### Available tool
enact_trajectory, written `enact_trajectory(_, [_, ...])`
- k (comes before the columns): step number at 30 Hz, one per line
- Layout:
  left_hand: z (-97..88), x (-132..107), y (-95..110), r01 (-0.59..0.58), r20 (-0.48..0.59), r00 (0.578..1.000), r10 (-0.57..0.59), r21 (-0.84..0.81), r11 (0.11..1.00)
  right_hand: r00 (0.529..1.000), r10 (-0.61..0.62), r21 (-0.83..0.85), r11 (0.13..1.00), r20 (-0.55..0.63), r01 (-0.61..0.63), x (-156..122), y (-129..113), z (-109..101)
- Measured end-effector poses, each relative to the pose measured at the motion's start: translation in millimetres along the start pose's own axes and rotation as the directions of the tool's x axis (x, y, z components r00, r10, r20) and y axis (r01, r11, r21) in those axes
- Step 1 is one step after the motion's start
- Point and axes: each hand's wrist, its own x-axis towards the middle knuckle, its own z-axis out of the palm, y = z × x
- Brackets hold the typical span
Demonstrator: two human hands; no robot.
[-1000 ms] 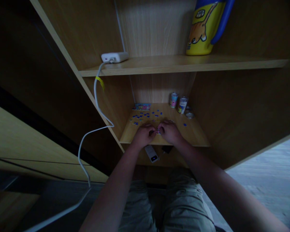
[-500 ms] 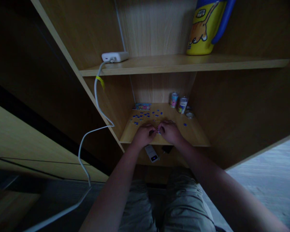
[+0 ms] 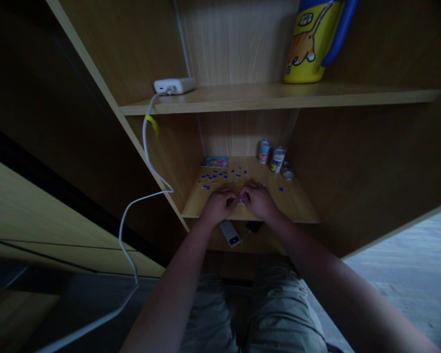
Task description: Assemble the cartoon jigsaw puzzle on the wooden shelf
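My left hand (image 3: 220, 203) and my right hand (image 3: 257, 200) meet near the front of the lower shelf (image 3: 296, 208). Between their fingertips are small colourful jigsaw puzzle pieces (image 3: 241, 199), mostly covered by the fingers. Both hands are closed in a pinch on these pieces. Behind the hands, several loose blue puzzle pieces (image 3: 220, 174) lie scattered on the wood. One blue piece (image 3: 281, 189) lies apart, to the right of my right hand. A colourful picture card (image 3: 216, 162) lies at the back left of the shelf.
Two small printed cans (image 3: 264, 152) (image 3: 278, 160) stand at the back right, with round lids (image 3: 288, 175) beside them. Overhead, the upper shelf (image 3: 242, 98) holds a white charger (image 3: 174, 87) with a hanging cable (image 3: 147, 147) and a yellow mug (image 3: 306, 49). Below lies a power bank (image 3: 230, 233).
Hardly anything differs. Both hands stay in the same place over the puzzle pieces, with only a slight shift of the right fingers.
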Motion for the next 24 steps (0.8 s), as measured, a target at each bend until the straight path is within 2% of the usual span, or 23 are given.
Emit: enact_trajectory(24, [-2.2, 0.2, 2.6, 0.007, 0.012, 1.000, -0.008, 0.019, 1.000, 1.000, -0.004, 0.000, 1.000, 0.000, 0.004, -0.5, -0.1, 0.0])
